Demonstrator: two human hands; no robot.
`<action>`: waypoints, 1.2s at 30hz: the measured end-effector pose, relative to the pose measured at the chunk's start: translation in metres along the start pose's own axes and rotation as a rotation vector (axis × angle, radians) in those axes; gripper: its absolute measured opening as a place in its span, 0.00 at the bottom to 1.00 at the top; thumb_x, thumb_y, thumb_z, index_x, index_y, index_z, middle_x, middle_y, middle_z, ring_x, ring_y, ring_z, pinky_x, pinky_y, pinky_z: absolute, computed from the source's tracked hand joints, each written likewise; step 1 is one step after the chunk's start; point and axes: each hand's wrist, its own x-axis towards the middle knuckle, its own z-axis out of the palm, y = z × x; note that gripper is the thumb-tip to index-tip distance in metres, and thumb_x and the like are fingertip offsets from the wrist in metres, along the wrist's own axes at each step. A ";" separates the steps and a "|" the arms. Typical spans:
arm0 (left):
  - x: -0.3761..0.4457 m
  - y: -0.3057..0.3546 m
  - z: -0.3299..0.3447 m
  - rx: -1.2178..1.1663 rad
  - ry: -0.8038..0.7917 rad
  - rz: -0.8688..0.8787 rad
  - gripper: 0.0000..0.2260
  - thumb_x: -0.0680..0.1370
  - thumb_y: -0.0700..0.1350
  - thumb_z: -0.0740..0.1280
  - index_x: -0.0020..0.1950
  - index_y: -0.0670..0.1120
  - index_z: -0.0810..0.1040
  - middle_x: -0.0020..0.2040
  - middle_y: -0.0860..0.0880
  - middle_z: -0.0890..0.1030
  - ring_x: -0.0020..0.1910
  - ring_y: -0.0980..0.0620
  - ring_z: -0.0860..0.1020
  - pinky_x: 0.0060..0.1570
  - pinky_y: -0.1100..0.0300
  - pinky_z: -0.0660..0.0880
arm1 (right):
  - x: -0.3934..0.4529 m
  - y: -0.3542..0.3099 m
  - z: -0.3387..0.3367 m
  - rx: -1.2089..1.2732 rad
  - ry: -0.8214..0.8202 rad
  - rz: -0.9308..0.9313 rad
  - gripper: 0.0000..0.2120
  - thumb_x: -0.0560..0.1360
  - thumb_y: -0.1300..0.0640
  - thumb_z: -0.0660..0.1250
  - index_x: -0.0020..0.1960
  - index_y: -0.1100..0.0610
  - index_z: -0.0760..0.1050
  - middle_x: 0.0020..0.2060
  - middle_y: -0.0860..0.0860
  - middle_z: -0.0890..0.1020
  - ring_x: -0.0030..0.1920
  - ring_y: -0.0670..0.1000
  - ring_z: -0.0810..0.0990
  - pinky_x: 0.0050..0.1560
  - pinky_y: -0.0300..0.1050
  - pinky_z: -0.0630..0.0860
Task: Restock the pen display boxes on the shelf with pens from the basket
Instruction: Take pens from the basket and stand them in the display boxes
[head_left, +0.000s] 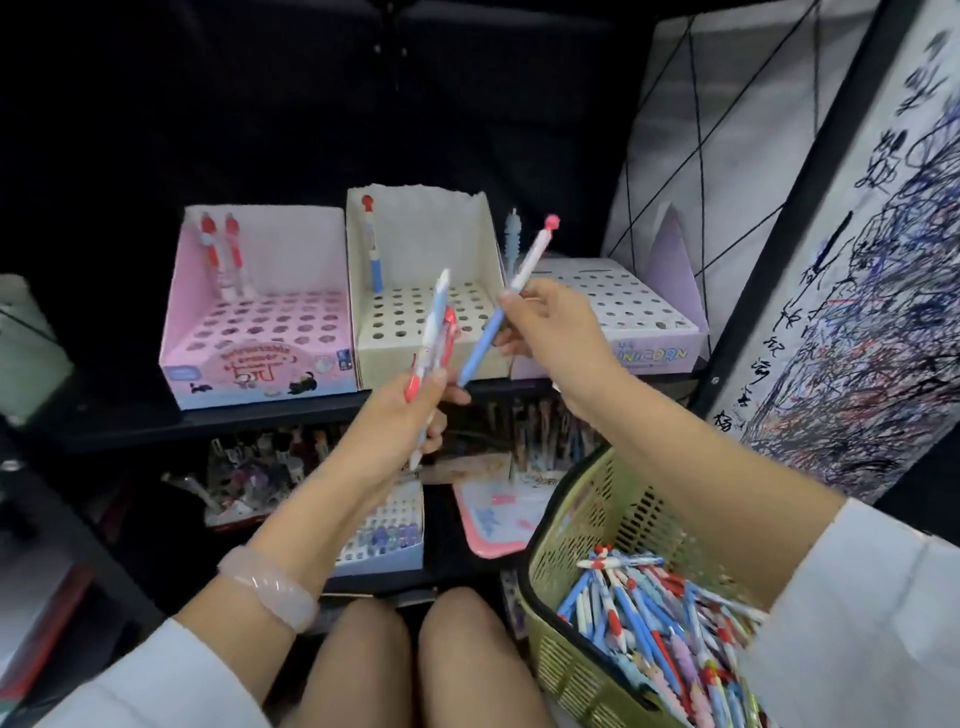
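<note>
Landmark is the cream display box (426, 291), sitting mid-shelf. Black shelf (208, 423) is carrying three boxes side by side. Green basket (587, 525) is sitting well below and right of the cream box, beside the person's knees, holding a heap of loose pens (654, 623), blue, white, red mixed. Scribbled test-paper panel (883, 312) is leaning far right of the cream box. Pink display box (260, 322) is touching the cream box's left side, two red-and-white pens (221, 254) standing in its back-left holes. Purple display box (623, 317) is just right of the cream box, one pale blue pen (512, 239) standing at its back-left corner. Cream box is holding one blue-and-white pen (373, 244) upright in its back-left corner, other holes showing open. Lower shelf below the cream box is holding more pen boxes, blurred.

Left hand (400, 415) is hovering in front of and below the cream box, fingers curling tight around a small bunch of pens (434, 332), tips pointing up, count unclear, at least two. Right hand (550, 327) is hovering at the cream box's front-right corner, thumb and fingers pinching a blue-and-white pen with pink topper (511, 296), tilted, topper up toward the purple box. Pale bracelet (270, 587) is sitting on the left wrist.
</note>
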 end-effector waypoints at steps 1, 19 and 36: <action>0.003 0.007 -0.011 -0.026 0.030 0.019 0.10 0.81 0.50 0.59 0.52 0.48 0.77 0.38 0.51 0.80 0.26 0.59 0.67 0.24 0.67 0.66 | 0.015 -0.008 0.006 -0.043 0.025 -0.058 0.08 0.79 0.60 0.60 0.41 0.56 0.71 0.34 0.51 0.80 0.32 0.45 0.79 0.37 0.36 0.79; 0.020 0.053 -0.093 -0.169 0.219 0.062 0.05 0.82 0.43 0.57 0.49 0.45 0.71 0.38 0.47 0.78 0.25 0.56 0.68 0.29 0.64 0.71 | 0.158 0.000 0.099 -0.594 -0.060 -0.127 0.08 0.80 0.56 0.58 0.43 0.58 0.69 0.39 0.56 0.79 0.44 0.58 0.82 0.49 0.55 0.79; 0.020 0.068 -0.095 -0.231 0.196 0.068 0.07 0.81 0.44 0.58 0.50 0.44 0.74 0.33 0.51 0.81 0.26 0.56 0.73 0.27 0.65 0.72 | 0.083 -0.046 0.124 -0.114 -0.448 -0.111 0.08 0.77 0.51 0.64 0.44 0.53 0.79 0.36 0.46 0.80 0.35 0.39 0.78 0.38 0.32 0.76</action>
